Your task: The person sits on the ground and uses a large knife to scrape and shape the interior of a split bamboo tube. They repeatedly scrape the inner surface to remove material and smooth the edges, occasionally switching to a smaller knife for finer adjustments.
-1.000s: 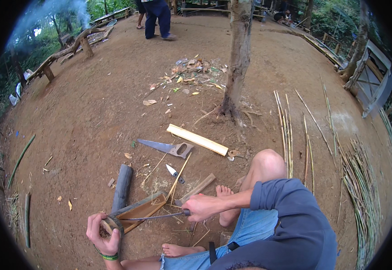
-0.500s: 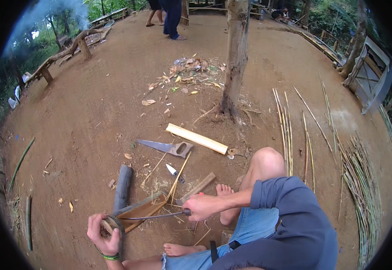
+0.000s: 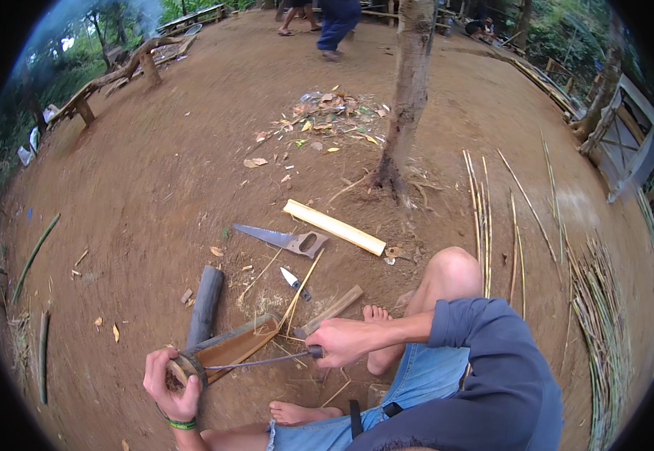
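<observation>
My left hand (image 3: 171,385) is wrapped round the closed round end of a hollowed bamboo section (image 3: 246,349), whose brown inside lies open along its upper side. My right hand (image 3: 344,340) is closed on the dark handle of a long, thin metal tool (image 3: 270,362). Its narrow shaft reaches left to the bamboo beside my left hand; whether it is a blade or a file I cannot make out. A dark bamboo tube (image 3: 206,304) lies on the ground against the hollowed section.
Beyond my hands lie a handsaw (image 3: 286,239), a small knife (image 3: 295,283), a split bamboo strip (image 3: 334,227) and a flat wooden piece (image 3: 333,310). A tree trunk (image 3: 410,98) rises ahead. Thin canes (image 3: 605,331) lie bundled at right. People's legs (image 3: 336,28) show far off.
The whole view has shifted slightly. Both hands keep their grips, and the tool lies nearly as before against the bamboo. The people in the distance have moved.
</observation>
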Motion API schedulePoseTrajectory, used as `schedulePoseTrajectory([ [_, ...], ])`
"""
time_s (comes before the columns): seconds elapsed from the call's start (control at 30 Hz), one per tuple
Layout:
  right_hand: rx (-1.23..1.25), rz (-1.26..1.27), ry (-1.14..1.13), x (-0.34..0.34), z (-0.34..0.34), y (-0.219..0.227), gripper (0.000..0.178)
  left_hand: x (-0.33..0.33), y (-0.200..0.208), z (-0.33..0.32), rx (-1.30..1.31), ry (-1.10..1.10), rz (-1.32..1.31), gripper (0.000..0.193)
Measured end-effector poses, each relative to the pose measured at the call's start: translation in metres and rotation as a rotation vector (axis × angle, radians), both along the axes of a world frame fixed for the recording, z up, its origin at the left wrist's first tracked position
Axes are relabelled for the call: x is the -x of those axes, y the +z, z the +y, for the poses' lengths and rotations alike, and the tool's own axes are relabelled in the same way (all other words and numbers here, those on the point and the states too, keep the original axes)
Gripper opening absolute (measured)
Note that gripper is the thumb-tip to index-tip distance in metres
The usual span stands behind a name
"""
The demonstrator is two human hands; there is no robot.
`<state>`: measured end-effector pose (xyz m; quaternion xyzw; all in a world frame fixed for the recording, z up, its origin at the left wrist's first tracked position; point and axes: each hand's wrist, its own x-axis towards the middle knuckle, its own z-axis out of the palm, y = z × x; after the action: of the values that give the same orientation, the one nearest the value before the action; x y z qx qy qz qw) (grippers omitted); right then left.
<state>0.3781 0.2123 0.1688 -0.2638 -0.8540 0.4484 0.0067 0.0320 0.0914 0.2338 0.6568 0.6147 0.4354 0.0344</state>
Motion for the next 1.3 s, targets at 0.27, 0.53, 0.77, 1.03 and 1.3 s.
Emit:
schedulePoseTrajectory([
  [0.27,0.028,-0.016,0.014,-0.002,0.0,-0.012,0.029,-0.005,0.002,-0.001,-0.002,-0.035,0.018,0.056],
  [0.53,0.09,-0.043,0.008,0.011,0.001,0.008,0.03,0.007,0.001,-0.009,-0.028,-0.031,0.03,0.056],
  [0.77,0.138,-0.105,-0.103,0.009,-0.015,-0.027,0.028,0.01,-0.008,0.011,-0.029,-0.076,-0.007,0.049],
  [1.03,0.02,-0.074,-0.137,0.027,-0.029,-0.027,0.019,0.018,-0.005,-0.009,-0.032,-0.051,0.027,0.045],
  [1.3,-0.002,-0.298,-0.153,0.005,-0.025,-0.028,0.027,-0.001,-0.001,-0.005,-0.001,-0.058,0.068,0.048],
])
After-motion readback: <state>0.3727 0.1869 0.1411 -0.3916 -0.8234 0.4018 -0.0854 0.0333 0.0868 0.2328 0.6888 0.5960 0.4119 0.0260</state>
